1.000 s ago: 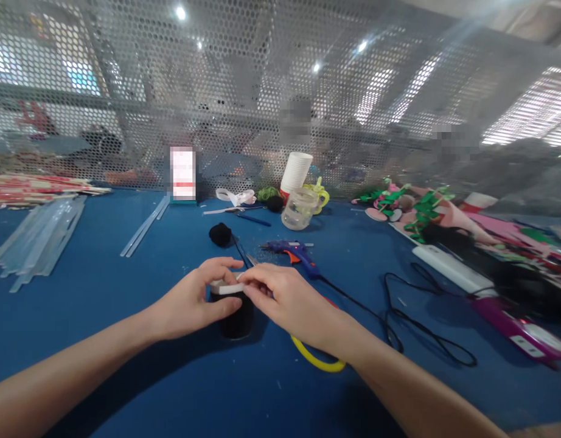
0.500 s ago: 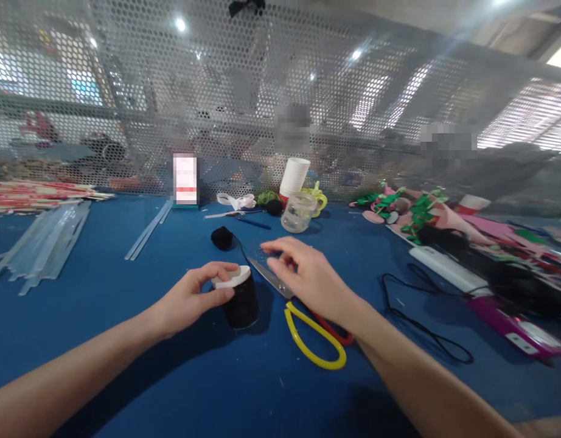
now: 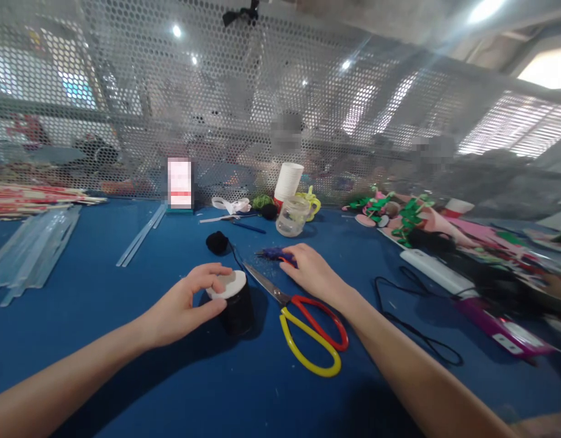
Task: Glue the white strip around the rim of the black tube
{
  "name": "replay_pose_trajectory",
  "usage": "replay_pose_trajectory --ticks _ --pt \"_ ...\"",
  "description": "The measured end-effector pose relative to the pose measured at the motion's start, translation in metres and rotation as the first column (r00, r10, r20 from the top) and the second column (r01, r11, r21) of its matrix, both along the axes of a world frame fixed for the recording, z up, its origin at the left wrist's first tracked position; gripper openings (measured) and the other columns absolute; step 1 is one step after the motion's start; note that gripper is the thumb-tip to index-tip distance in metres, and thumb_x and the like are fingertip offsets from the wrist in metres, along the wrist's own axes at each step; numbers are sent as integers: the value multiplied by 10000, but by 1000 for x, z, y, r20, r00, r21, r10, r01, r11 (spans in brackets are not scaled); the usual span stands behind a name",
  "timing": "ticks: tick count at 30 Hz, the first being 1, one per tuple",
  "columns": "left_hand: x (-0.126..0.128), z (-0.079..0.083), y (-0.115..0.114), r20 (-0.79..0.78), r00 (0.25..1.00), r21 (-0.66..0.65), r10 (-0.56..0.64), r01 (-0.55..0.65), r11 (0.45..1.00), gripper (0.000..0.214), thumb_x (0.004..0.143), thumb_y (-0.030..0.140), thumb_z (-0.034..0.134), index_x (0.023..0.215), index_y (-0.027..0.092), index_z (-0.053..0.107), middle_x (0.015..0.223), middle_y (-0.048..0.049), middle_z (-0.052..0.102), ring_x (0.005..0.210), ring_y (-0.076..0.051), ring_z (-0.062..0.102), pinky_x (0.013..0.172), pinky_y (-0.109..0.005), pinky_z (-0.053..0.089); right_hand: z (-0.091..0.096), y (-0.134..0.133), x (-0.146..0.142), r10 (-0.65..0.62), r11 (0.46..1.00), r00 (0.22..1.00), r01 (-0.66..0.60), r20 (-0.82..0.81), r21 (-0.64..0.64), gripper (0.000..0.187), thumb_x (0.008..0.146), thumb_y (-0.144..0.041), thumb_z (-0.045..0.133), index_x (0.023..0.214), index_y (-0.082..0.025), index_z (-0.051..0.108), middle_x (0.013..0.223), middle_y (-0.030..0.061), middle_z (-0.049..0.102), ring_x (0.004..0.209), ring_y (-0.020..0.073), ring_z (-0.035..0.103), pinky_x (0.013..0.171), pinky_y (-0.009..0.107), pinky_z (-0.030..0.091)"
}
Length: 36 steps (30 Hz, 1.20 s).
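My left hand [image 3: 182,304] curls loosely round a black cylinder with a white top [image 3: 235,286], its fingers over the top and its thumb against the near side. From the cylinder, a black strand leads to a small ball of black yarn [image 3: 217,243]. My right hand [image 3: 314,272] has its fingers closed on a dark blue tool [image 3: 274,253] with a narrow dark tip and an orange-red part. Its fingers hide much of the tool. Between my hands lie scissors [image 3: 280,298] with one red and one yellow handle, blades slightly apart.
At the back are a clear jar [image 3: 292,219], stacked white cups [image 3: 289,179], a blue pen [image 3: 248,227] and a lit phone [image 3: 180,185]. Translucent strips [image 3: 36,243] lie left. A white-and-purple power strip [image 3: 438,274], a looped black cord [image 3: 415,336] and craft flowers [image 3: 411,219] are right.
My right hand has moved from over the scissors to the dark blue tool and closed on it. The red scissor handle now shows fully. My left hand's fingers have loosened slightly on the cylinder.
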State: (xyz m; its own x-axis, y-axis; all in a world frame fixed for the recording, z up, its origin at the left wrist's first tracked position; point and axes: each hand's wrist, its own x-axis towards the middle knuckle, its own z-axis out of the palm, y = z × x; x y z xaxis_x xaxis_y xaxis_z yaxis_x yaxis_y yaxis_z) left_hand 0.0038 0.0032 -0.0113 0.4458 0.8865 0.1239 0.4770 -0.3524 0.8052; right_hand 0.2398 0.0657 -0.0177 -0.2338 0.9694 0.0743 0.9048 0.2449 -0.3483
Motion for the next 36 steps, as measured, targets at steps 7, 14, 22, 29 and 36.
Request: replay_pose_trajectory --ticks 7,14,22,29,36 --pt "-1 9 -4 -131 984 90 -118 130 987 77 782 176 455 709 174 479 1143 -83 509 1100 -213 453 947 -349 344 19 -11 -48 93 819 650 -481 -755 -313 449 891 -420 279 1081 -93 521 1074 148 600 956 156 566 792 285 444" --pt "0 13 -4 -160 980 115 -118 137 984 86 776 171 444 697 165 480 945 -66 540 913 -185 499 837 -314 394 40 19 -95 237 817 579 -553 -780 -162 482 890 -455 246 1013 -99 546 1037 136 628 847 126 605 701 223 468" --pt "-2 9 -1 -42 994 -63 -102 100 993 131 780 213 439 659 174 404 929 -53 560 864 -172 508 775 -275 387 33 52 -66 234 972 967 -234 -97 16 274 851 -185 356 834 -102 616 738 104 664 693 178 624 657 275 440" --pt "-1 7 -3 34 992 -105 -118 121 987 134 783 193 454 667 184 387 1191 -106 509 1160 -207 419 903 -285 327 13 58 -80 451 889 891 -453 50 69 542 702 -38 544 1207 -216 466 1254 77 465 1108 186 454 872 281 377" --pt "0 10 -6 49 991 -110 -124 129 986 152 763 135 453 645 185 372 1201 -97 517 1152 -198 434 882 -274 344 -2 77 -127 396 914 916 -400 65 68 314 734 -241 622 1043 -222 572 1197 66 492 1057 232 479 852 373 411"
